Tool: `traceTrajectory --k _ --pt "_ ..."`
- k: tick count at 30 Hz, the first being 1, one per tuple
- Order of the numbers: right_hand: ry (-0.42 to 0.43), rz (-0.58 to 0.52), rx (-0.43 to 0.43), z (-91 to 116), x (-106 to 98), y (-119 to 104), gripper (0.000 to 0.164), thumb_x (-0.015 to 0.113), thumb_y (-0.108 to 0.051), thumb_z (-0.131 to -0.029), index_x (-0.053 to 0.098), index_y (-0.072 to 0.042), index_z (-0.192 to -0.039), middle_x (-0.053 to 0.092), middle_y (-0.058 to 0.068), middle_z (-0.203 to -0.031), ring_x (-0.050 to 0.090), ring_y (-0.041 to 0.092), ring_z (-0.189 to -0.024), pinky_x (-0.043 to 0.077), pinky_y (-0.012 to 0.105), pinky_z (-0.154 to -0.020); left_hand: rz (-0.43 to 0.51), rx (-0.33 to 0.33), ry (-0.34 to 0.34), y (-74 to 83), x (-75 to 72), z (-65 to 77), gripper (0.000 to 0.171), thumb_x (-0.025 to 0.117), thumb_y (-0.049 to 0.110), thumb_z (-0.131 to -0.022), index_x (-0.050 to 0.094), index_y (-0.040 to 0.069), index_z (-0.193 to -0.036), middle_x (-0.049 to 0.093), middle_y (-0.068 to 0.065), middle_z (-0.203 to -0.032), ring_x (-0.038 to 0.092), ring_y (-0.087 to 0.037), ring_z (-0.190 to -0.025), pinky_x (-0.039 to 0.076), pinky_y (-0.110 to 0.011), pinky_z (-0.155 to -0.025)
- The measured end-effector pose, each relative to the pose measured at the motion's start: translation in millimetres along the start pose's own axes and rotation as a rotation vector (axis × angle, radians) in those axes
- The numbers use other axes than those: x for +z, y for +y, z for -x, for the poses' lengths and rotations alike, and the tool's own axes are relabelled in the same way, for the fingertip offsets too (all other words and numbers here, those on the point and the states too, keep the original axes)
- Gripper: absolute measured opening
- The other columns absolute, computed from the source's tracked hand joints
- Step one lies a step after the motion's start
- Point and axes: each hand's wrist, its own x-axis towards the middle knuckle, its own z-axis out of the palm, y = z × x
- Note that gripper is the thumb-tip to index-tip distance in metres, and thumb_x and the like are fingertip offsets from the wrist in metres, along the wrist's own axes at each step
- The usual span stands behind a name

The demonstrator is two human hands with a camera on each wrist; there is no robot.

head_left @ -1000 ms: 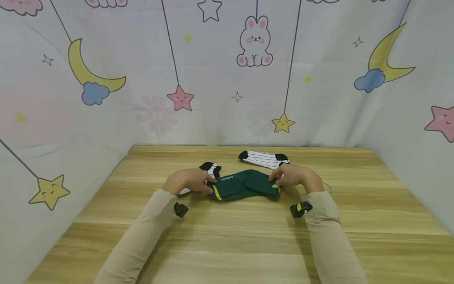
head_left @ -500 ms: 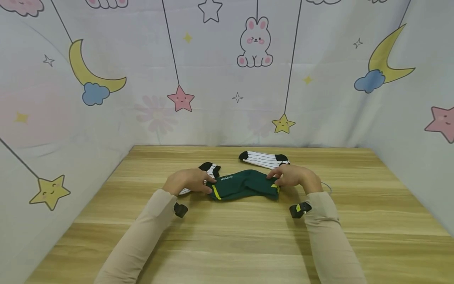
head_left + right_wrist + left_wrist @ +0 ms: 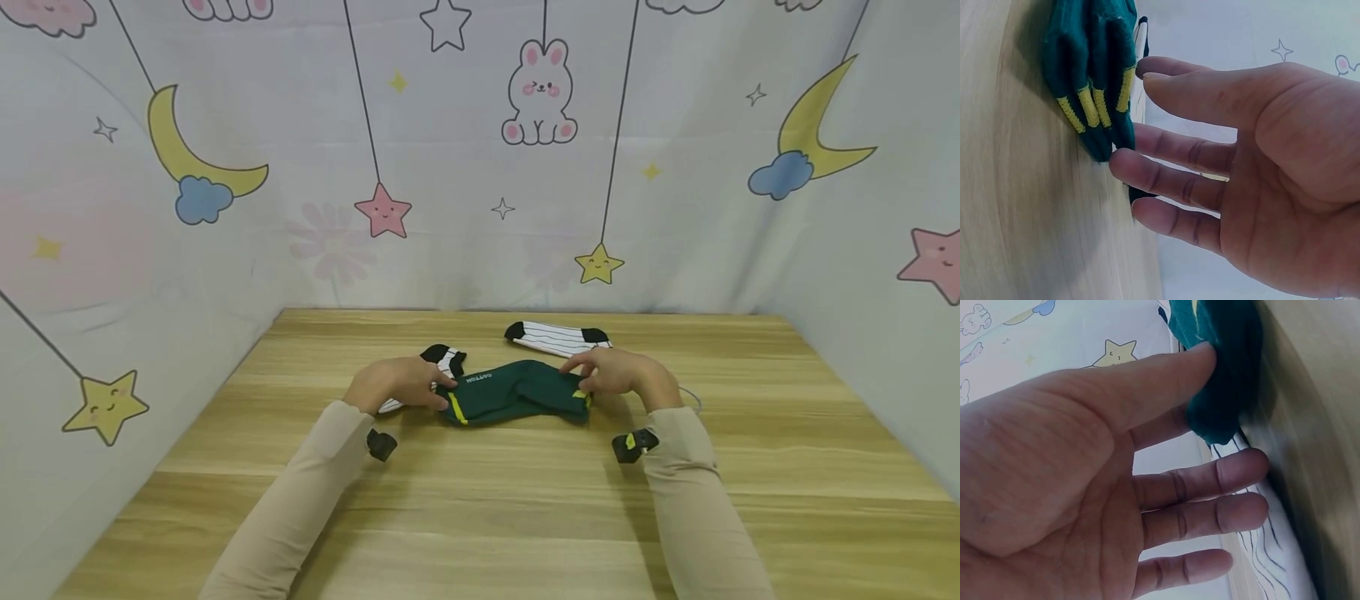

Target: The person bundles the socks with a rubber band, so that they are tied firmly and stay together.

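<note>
A dark green sock (image 3: 517, 392) with yellow bands and "COTTON" lettering lies across the middle of the table, slightly rumpled. At its left end my left hand (image 3: 405, 382) pinches the fabric between thumb and index finger, the other fingers stretched out, as the left wrist view shows. My right hand (image 3: 617, 371) is at the other end, its fingers fairly straight and touching or just beside the cloth. Several layered edges with yellow bands (image 3: 1090, 107) show there in the right wrist view. Behind my left hand, a white black-striped sock (image 3: 448, 358) is partly hidden.
Another white sock (image 3: 555, 336) with black stripes and black ends lies farther back, just behind my right hand. The wooden table (image 3: 495, 517) meets a patterned cloth backdrop (image 3: 465, 275) at its back and sides. A thin pale loop (image 3: 693, 400) shows beside my right wrist.
My right index finger has shifted slightly left over the green sock's edge. The left hand and the socks stay nearly where they were.
</note>
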Motion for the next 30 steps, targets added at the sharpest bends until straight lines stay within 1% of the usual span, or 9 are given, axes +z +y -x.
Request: traceTrajectory --k 5,8,12,15,23,27,30 --pt "0.027 -0.006 -0.018 -2 1 -1 0.040 0.058 -0.005 -0.099 0.057 -0.006 -0.139 0.058 0.024 -0.128 0.055 0.040 -0.118 0.044 0.055 -0.098 0.003 0.017 0.008 -1.0 -1.0 2.7 0.046 0.062 0.032 -0.100 0.056 0.020 -0.144 0.052 -0.013 -0.145 0.050 -0.032 -0.132 0.039 -0.050 -0.108" --pt "0.038 -0.012 -0.018 -3 1 -1 0.042 0.057 -0.007 -0.100 0.053 -0.005 -0.142 0.059 0.023 -0.125 0.057 0.038 -0.115 0.045 0.054 -0.097 0.004 0.028 0.010 -1.9 -1.5 4.1 0.045 0.062 0.032 -0.100 0.056 0.020 -0.144 0.050 -0.014 -0.147 0.046 -0.033 -0.136 0.037 -0.051 -0.109" --pt "0.057 -0.026 -0.031 -4 1 -1 0.046 0.055 -0.008 -0.101 0.046 -0.003 -0.147 0.058 0.024 -0.123 0.058 0.036 -0.111 0.046 0.053 -0.094 0.003 0.037 0.007 -2.7 -2.7 6.2 0.045 0.061 0.031 -0.101 0.056 0.021 -0.144 0.049 -0.015 -0.148 0.046 -0.033 -0.136 0.037 -0.051 -0.109" --pt "0.070 -0.036 -0.045 -4 2 -2 0.047 0.053 -0.008 -0.102 0.044 -0.002 -0.148 0.058 0.025 -0.124 0.059 0.036 -0.110 0.047 0.053 -0.093 0.005 0.047 0.007 -3.4 -3.3 7.4 0.045 0.061 0.030 -0.101 0.056 0.021 -0.144 0.049 -0.016 -0.148 0.046 -0.033 -0.136 0.038 -0.051 -0.109" --pt "0.098 -0.002 -0.066 -6 4 -3 0.047 0.056 -0.010 -0.102 0.045 -0.003 -0.148 0.060 0.023 -0.123 0.060 0.035 -0.109 0.049 0.051 -0.090 0.034 0.050 -0.007 -5.9 -3.7 9.2 0.045 0.062 0.031 -0.100 0.056 0.024 -0.144 0.048 -0.014 -0.149 0.045 -0.032 -0.137 0.037 -0.052 -0.109" --pt "0.122 -0.016 -0.071 -7 5 -4 0.048 0.056 -0.010 -0.102 0.045 -0.006 -0.149 0.058 0.025 -0.126 0.060 0.035 -0.110 0.050 0.050 -0.089 0.045 0.045 -0.003 -6.6 -4.8 10.4 0.045 0.062 0.031 -0.100 0.057 0.024 -0.143 0.048 -0.014 -0.149 0.044 -0.032 -0.137 0.037 -0.052 -0.109" --pt "0.145 -0.011 -0.092 -9 5 -5 0.049 0.056 -0.010 -0.102 0.044 -0.006 -0.149 0.057 0.027 -0.129 0.059 0.036 -0.112 0.050 0.050 -0.090 0.062 0.031 -0.004 -7.3 -5.8 12.2 0.045 0.063 0.031 -0.099 0.056 0.026 -0.144 0.048 -0.014 -0.149 0.044 -0.032 -0.137 0.037 -0.053 -0.109"
